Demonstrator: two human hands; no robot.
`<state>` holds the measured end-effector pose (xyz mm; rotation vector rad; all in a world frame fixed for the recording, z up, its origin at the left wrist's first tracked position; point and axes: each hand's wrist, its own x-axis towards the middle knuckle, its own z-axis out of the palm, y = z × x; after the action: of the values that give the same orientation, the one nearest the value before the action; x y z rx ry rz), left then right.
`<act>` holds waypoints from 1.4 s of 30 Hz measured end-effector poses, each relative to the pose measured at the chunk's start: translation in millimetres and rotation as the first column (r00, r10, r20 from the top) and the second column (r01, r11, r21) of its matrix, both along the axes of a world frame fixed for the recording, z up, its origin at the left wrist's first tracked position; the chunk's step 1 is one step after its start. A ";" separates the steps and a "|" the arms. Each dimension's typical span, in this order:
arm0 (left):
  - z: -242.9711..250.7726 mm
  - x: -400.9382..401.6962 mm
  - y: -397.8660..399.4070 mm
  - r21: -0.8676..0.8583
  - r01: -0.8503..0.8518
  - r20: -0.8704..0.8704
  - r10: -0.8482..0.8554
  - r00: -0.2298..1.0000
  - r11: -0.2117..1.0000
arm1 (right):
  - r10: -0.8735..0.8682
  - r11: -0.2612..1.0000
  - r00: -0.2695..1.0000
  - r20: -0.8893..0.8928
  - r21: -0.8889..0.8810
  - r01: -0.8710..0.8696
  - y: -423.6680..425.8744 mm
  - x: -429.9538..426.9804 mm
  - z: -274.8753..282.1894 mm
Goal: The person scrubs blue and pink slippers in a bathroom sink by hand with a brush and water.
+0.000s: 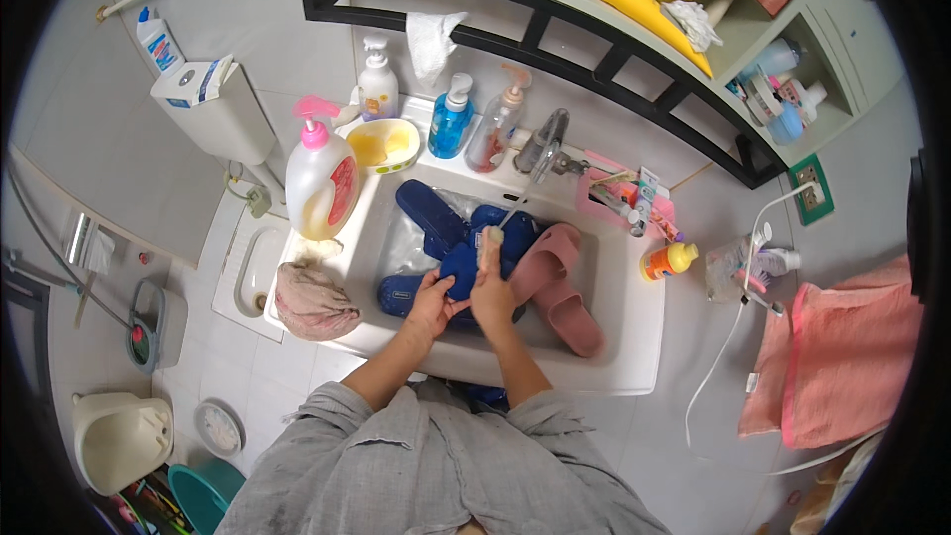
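Observation:
My left hand [433, 303] grips the near end of a blue slipper [462, 267] over a white sink [624, 342]. A small scrub brush [491, 239] is in my right hand [492, 297], upright beside that slipper. Water runs from the chrome faucet [547, 145] down by the brush. Other blue slippers [432, 212] lie in the basin, with water and suds at their left. Two pink slippers [556, 256] rest crossed to the right of my right hand. My palms and part of the held slipper are hidden.
Along the sink's back edge stand a blue pump bottle [450, 119], a soap dish [386, 147] and a pink basket [594, 197]. A large detergent bottle [321, 178] and a crumpled cloth [316, 302] sit at the left edge, a yellow-capped bottle [669, 261] at the right. A black-framed shelf [520, 4] overhangs behind.

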<state>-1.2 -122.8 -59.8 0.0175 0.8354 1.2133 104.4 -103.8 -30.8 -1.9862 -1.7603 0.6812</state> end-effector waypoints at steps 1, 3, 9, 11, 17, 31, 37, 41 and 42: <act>-0.8 -2.8 2.1 -0.008 0.004 -0.025 -0.004 1.000 1.000 | 0.035 0.998 0.999 0.036 -0.050 -0.033 -8.1 -6.5 1.6; 6.3 -5.0 2.6 -0.118 0.021 -0.052 -0.027 0.998 0.993 | 0.158 0.985 0.985 0.068 -0.077 -0.152 -44.5 -13.2 2.1; 9.5 9.8 0.7 0.028 0.098 -0.109 -0.094 0.990 0.995 | -0.020 1.000 0.996 0.092 -0.015 0.022 27.7 26.2 4.3; 6.3 11.2 -3.0 0.108 0.141 -0.141 -0.125 0.982 0.984 | -0.024 0.999 0.991 0.134 -0.038 0.030 22.7 28.6 -0.9; -9.2 -3.7 1.9 0.028 0.130 -0.145 -0.125 0.981 0.991 | 0.185 0.980 0.963 0.198 -0.106 -0.167 -8.2 6.7 12.3; 9.4 3.9 -0.2 -0.027 0.141 -0.177 -0.143 0.974 0.990 | 0.024 0.982 0.984 0.177 -0.189 0.010 63.2 53.3 0.2; 11.2 -10.0 1.7 -0.175 0.097 -0.233 -0.137 0.963 0.980 | 0.261 0.963 0.964 -0.060 -0.060 -0.264 43.7 47.9 -30.7; 6.7 -15.9 2.3 -0.162 0.103 -0.199 -0.135 0.971 0.981 | 0.069 0.971 0.970 -0.233 -0.206 -0.119 58.5 65.2 -19.6; 9.6 -14.4 4.7 -0.110 0.145 -0.191 -0.164 0.968 0.983 | -0.016 0.976 0.980 -0.196 -0.218 -0.028 61.9 67.2 -14.1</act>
<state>-15.7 -118.1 -50.2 0.1270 1.0475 1.0345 171.6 -41.9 -44.8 -1.9740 -1.6328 1.0776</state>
